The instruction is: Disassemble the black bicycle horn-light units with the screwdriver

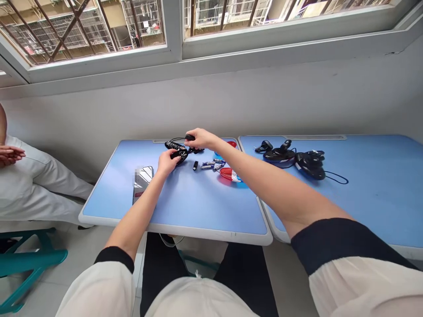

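Note:
My left hand [168, 162] is closed on a black device [178, 152] with a circuit board showing, at the far middle of the left blue table [125, 198]. My right hand [200, 138] reaches over it and pinches a small black part [190, 137] joined to the device by thin wires. Just right of the hands lie several small batteries [213, 164], a little black piece [195, 165] and a red and white shell [229, 175].
A phone [142, 180] lies at my left wrist. On the right blue table [380, 189] sit black devices with cords [294, 157]. A person in white sits at the far left [23, 185], beside a teal stool [29, 259]. A wall and window stand behind.

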The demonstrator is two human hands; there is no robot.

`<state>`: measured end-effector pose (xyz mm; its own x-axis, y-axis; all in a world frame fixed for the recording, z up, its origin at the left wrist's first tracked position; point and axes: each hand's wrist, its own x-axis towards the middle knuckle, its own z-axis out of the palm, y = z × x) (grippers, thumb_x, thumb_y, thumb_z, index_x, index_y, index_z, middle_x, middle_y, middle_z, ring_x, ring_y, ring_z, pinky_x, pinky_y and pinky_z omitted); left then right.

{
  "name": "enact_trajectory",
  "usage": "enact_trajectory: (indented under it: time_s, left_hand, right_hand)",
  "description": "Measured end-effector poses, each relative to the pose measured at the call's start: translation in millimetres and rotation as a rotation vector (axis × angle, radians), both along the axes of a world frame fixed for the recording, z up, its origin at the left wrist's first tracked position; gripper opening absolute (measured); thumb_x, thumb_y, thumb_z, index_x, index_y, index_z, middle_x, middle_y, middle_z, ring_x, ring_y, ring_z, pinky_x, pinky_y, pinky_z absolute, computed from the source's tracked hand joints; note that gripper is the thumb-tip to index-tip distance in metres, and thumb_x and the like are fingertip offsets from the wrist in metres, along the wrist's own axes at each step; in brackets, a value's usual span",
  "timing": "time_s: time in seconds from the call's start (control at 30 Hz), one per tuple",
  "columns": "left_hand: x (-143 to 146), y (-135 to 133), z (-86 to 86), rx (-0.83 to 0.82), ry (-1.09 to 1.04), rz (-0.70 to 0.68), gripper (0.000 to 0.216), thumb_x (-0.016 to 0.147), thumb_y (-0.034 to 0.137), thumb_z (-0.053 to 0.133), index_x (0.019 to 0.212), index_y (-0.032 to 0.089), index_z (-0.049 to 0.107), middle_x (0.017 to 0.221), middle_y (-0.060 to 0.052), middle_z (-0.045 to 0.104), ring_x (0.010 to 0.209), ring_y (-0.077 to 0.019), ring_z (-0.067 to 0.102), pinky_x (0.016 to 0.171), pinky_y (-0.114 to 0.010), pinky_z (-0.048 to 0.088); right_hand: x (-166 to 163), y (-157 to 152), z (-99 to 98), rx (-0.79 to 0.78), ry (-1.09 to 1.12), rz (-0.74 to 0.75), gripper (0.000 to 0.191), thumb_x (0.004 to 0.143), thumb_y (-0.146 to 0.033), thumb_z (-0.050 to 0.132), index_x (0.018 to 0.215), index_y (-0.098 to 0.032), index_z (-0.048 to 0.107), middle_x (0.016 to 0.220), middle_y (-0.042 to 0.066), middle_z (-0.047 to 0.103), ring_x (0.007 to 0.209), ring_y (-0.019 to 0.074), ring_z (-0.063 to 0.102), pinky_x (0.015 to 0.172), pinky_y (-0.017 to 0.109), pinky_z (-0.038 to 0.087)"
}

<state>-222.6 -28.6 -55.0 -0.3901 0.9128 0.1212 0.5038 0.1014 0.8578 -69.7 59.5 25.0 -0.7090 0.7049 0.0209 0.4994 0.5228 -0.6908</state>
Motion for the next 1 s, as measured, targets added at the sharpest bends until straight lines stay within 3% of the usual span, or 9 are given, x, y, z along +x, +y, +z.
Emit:
enact_trajectory:
  time_s: [0.17,0.27,0.43,0.63,0.73,0.83,0.9,1.0]
  left_hand:
    - [1.1,2.2,3.6,0.015,0.088,0.000,0.031,0.065,0.014,0.071,0.096,0.018,0.071,0.095,-0.010,0.068,0.095,-0.0249,0.060,0.094,-0.038,0.042]
    - [3.2,0.5,5.1,-0.006,0.209,0.019,0.036,0.069,0.019,0.070,0.105,0.017,0.069,0.099,-0.011,0.066,0.098,-0.0262,0.058,0.095,-0.039,0.041]
    - [10.3,-6.5,7.7,-0.098,0.465,0.072,0.049,0.074,0.030,0.068,0.120,0.018,0.062,0.109,-0.012,0.062,0.105,-0.0275,0.054,0.096,-0.037,0.041]
    - [17.9,-9.9,9.8,-0.123,0.623,0.149,0.054,0.073,0.035,0.069,0.125,0.021,0.058,0.115,-0.012,0.058,0.110,-0.0304,0.050,0.096,-0.039,0.040]
    - [16.7,-13.3,8.5,-0.107,0.683,0.162,0.050,0.074,0.037,0.067,0.120,0.018,0.060,0.114,-0.014,0.057,0.110,-0.0307,0.050,0.097,-0.041,0.039]
    - [15.0,-25.9,3.8,-0.080,0.735,0.190,0.050,0.073,0.036,0.066,0.118,0.013,0.061,0.114,-0.017,0.057,0.112,-0.0333,0.048,0.096,-0.043,0.039]
    - [19.1,-39.0,1.2,0.024,0.761,0.242,0.046,0.075,0.033,0.063,0.116,0.012,0.061,0.119,-0.018,0.055,0.114,-0.0345,0.047,0.097,-0.045,0.038]
    - [45.8,-54.6,5.0,0.232,0.749,0.230,0.031,0.081,0.030,0.054,0.105,0.014,0.066,0.108,-0.016,0.059,0.105,-0.0310,0.051,0.094,-0.044,0.039]
  right_hand:
    - [-11.6,4.3,-16.7,-0.105,0.027,-0.065,0.023,0.070,-0.010,0.066,0.059,-0.019,0.047,0.046,-0.004,0.053,0.041,0.0097,0.048,0.044,0.023,0.038]
    - [-6.6,7.2,-20.3,-0.172,0.053,-0.112,0.019,0.071,-0.007,0.065,0.063,-0.018,0.052,0.047,-0.004,0.054,0.042,0.0116,0.052,0.044,0.024,0.041]
    - [11.5,9.5,-13.8,-0.256,0.154,-0.145,0.017,0.071,-0.003,0.066,0.084,-0.015,0.063,0.061,-0.003,0.061,0.050,0.0089,0.057,0.046,0.020,0.042]
    - [45.0,8.3,-0.2,-0.244,0.263,-0.226,0.011,0.079,-0.009,0.063,0.089,-0.014,0.061,0.061,-0.003,0.057,0.046,0.0062,0.051,0.042,0.018,0.037]
    - [89.8,7.2,12.8,-0.211,0.303,-0.303,0.010,0.087,-0.018,0.056,0.097,-0.016,0.058,0.064,-0.002,0.060,0.043,0.0065,0.050,0.039,0.018,0.035]
    - [160.0,7.1,25.6,-0.113,0.374,-0.464,0.008,0.086,-0.018,0.057,0.094,-0.016,0.057,0.059,-0.003,0.056,0.039,0.0052,0.045,0.038,0.018,0.031]
    - [212.2,5.7,29.3,-0.044,0.406,-0.631,0.008,0.082,-0.013,0.059,0.090,-0.015,0.057,0.055,-0.004,0.054,0.038,0.0045,0.041,0.037,0.018,0.027]
    - [277.8,0.0,23.8,-0.038,0.425,-0.848,0.012,0.077,-0.011,0.063,0.087,-0.014,0.057,0.052,-0.002,0.054,0.038,0.0046,0.038,0.037,0.018,0.025]
